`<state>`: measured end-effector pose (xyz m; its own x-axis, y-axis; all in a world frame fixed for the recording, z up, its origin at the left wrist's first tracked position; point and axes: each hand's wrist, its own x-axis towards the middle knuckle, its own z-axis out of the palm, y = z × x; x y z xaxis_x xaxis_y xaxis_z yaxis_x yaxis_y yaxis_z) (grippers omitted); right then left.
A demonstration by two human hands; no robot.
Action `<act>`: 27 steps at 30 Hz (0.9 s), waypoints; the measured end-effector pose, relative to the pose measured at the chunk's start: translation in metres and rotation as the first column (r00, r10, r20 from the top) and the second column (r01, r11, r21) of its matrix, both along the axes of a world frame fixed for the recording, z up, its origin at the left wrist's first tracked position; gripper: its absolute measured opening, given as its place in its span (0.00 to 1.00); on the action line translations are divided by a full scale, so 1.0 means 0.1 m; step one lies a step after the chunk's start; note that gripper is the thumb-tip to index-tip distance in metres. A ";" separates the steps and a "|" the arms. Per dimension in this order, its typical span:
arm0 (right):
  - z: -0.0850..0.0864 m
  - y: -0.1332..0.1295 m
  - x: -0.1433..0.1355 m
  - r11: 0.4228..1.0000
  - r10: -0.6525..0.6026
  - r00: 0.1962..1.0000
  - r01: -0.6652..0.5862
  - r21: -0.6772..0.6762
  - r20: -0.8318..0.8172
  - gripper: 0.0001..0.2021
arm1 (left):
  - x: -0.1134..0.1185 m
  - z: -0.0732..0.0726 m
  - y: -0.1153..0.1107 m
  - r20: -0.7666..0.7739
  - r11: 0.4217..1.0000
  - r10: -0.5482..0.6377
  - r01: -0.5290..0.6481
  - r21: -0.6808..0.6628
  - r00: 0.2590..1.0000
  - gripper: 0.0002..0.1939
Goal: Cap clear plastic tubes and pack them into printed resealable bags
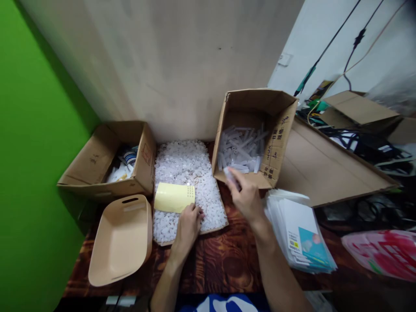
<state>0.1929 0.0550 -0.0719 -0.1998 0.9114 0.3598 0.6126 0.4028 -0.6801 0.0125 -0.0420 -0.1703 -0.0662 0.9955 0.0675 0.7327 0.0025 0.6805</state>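
Observation:
A shallow cardboard tray full of small white pieces (182, 162) lies on the wooden table. On the pieces rests a yellow sheet (173, 197) with rows of small dots at its right end. My left hand (189, 222) is at the sheet's lower right corner, its fingers curled over the white pieces; what they pinch is too small to name. My right hand (244, 195) grips a translucent tube (232, 178) at the front edge of a cardboard box (279, 143). Inside that box is a heap of similar translucent tubes (242, 145).
At the left stand an empty beige basket (120, 242) and a cardboard box with packets (146, 160). Plastic packages (302, 234) are stacked at the right, near a pink bag (383, 253). Behind them are a cardboard panel (325, 169) and cables.

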 end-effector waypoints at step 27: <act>-0.76 -0.93 -0.19 0.922 0.025 0.789 -0.256 -0.292 -0.613 0.07 | 0.52 0.37 0.00 0.952 0.924 0.303 -0.231 -0.306 -0.049 0.19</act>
<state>0.1741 -0.0382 -0.1476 -0.1905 0.9742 0.1207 0.0012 0.1231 -0.9924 0.0649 -0.0420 -0.1329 -0.2921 0.8836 -0.3659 -0.6978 0.0647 0.7134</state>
